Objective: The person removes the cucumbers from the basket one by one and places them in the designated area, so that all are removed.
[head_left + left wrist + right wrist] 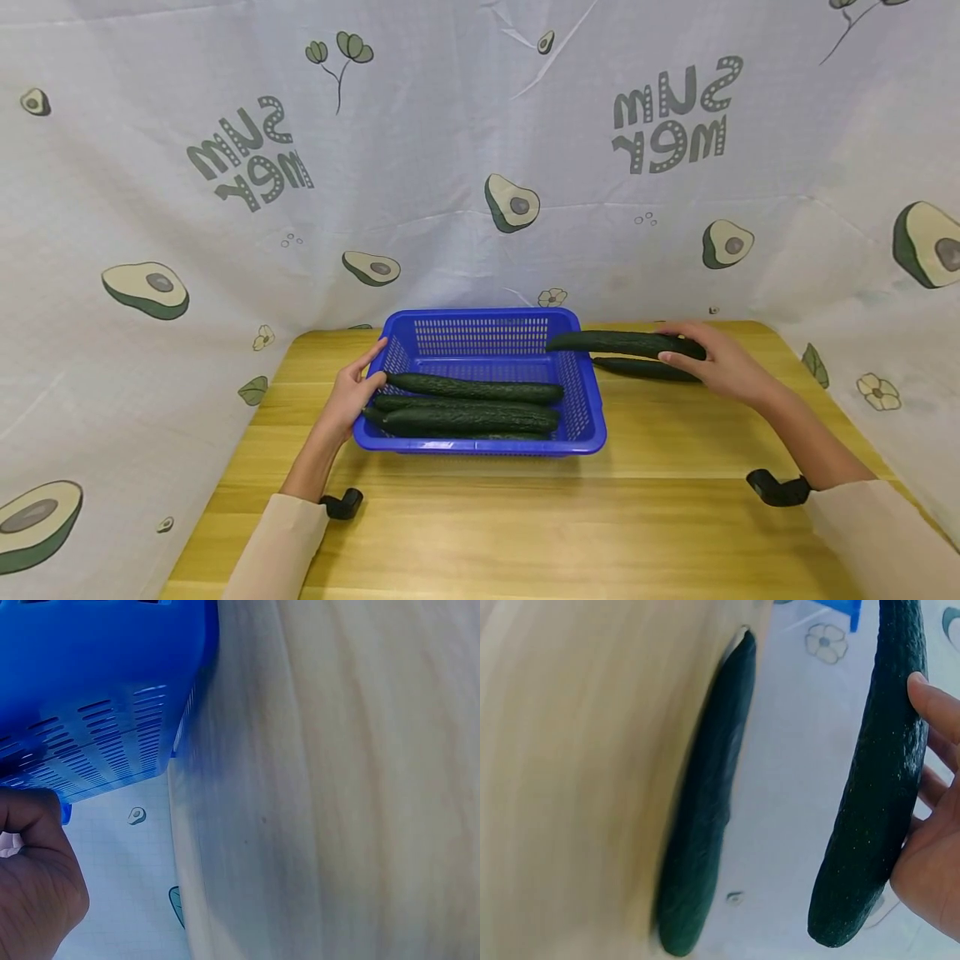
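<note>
A blue perforated plastic basket (487, 447) stands on the table with several dark green cucumbers (472, 388) lying crosswise in its front half. My left hand (349, 402) grips the basket's left rim, thumb on top. The left wrist view shows that hand (45, 877) beside the basket's outer wall (97, 652). At the right, my right hand (708, 362) holds a cucumber (611, 341) near its right end, raised above the table. Its left tip reaches over the basket's right rim. Below it, another cucumber (705, 802) lies on the tabletop, untouched.
The wooden table (480, 525) extends in front of the basket. Behind it and along both sides hangs a pale cloth (435, 150) printed with avocados and lettering. A black wrist mount (776, 488) juts from the right wrist, another (343, 503) from the left.
</note>
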The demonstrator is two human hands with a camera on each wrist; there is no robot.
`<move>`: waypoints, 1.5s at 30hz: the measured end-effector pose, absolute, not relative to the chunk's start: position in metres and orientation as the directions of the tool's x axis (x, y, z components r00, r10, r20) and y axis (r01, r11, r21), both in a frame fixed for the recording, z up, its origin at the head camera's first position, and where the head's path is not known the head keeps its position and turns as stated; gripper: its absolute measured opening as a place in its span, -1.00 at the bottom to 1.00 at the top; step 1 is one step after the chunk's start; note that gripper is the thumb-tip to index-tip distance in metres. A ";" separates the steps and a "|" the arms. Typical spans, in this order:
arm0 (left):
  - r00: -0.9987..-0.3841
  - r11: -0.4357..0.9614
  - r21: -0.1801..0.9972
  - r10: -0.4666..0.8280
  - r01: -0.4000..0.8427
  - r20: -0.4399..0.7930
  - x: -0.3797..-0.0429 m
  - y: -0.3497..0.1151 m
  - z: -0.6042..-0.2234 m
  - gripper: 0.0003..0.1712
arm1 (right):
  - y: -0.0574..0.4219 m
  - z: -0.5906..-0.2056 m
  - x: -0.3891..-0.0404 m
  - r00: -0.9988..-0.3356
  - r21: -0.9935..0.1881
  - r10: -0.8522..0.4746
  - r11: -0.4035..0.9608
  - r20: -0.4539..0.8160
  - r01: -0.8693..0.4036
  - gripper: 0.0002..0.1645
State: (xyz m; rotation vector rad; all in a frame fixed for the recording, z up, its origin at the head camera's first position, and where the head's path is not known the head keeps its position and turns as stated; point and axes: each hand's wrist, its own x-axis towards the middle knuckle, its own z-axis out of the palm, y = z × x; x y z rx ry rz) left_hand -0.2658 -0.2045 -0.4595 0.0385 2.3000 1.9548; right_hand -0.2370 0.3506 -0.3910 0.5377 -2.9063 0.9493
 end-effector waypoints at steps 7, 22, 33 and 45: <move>-0.991 0.152 0.987 0.111 -0.051 -0.068 -0.266 -0.206 -0.461 -0.20 | 0.374 -0.406 -0.229 -0.958 -0.578 -0.262 0.767 0.116 -0.279 -0.37; -0.991 0.153 0.987 0.119 -0.045 -0.063 -0.266 -0.207 -0.462 -0.21 | 0.411 -0.441 -0.221 -0.981 -0.601 -0.195 0.783 0.006 -0.160 -0.32; -0.992 0.155 0.987 0.109 -0.046 -0.063 -0.265 -0.207 -0.462 -0.20 | 0.421 -0.462 -0.225 -0.957 -0.573 -0.281 0.775 0.067 -0.267 -0.41; -0.991 0.124 0.991 0.115 -0.054 -0.068 -0.266 -0.206 -0.461 -0.19 | 0.427 -0.471 -0.238 -0.934 -0.533 -0.323 0.768 0.155 -0.354 -0.55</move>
